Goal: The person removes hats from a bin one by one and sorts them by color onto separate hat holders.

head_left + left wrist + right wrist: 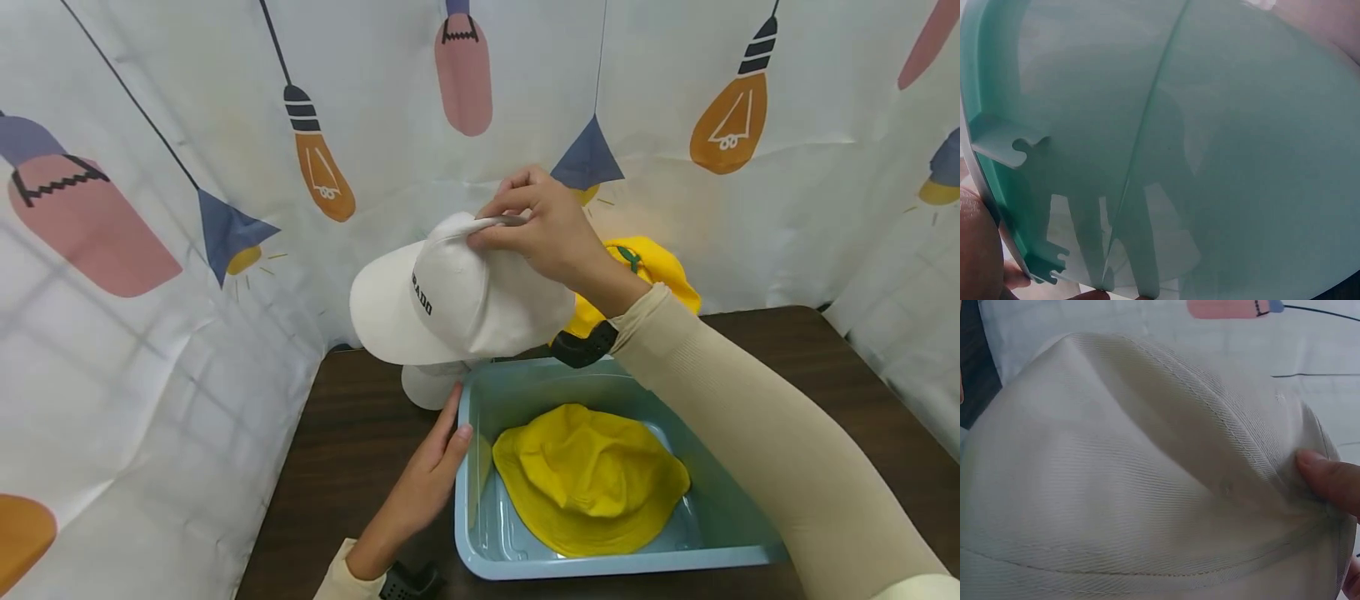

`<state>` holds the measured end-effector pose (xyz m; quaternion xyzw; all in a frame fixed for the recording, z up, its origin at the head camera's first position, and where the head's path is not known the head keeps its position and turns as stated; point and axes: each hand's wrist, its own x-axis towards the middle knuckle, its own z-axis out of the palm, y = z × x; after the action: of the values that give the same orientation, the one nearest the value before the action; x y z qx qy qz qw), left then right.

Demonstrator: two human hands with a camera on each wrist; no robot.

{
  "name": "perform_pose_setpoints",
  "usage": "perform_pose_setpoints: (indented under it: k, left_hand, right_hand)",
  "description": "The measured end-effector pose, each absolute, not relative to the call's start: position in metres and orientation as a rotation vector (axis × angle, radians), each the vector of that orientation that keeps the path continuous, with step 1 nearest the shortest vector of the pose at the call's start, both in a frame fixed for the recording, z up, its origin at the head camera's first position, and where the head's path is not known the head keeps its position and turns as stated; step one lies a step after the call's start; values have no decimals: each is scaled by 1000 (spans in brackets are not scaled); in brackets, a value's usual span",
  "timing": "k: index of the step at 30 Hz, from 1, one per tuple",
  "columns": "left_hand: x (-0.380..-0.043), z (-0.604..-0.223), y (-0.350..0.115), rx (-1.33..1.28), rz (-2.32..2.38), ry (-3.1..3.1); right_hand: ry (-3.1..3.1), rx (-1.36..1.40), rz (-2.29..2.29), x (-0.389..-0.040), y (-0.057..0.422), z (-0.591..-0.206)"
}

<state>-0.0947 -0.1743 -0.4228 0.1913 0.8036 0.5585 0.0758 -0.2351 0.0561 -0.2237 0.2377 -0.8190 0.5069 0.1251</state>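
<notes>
My right hand (536, 221) pinches a white baseball cap (465, 292) by the top of its crown, holding it raised over the back left corner of a light blue plastic bin (480, 546). Dark lettering shows on the cap's front, and its brim points left. The right wrist view shows the crown's folded fabric (1116, 506) beside the thumb. With its thumb over the rim and fingers against the outer wall, my left hand (423, 479) holds the bin's left side. Inside the bin lies a yellow bucket hat (588, 479), crown up.
Behind the bin is a yellow hat (652, 267) with a green leaf mark, partly covered by the right forearm. Below the held cap shows another white brim (431, 385). A dark wooden table (352, 475) bears these, against a white curtain (525, 158) printed with lamps.
</notes>
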Motion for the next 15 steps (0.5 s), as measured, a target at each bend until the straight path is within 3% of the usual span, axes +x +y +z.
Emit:
perform_pose_setpoints:
  k: [15]
  left_hand:
    - [-95,-421,-174,549,1676,2387]
  right_hand:
    - [-2418,757,1446,-265,-3,-247]
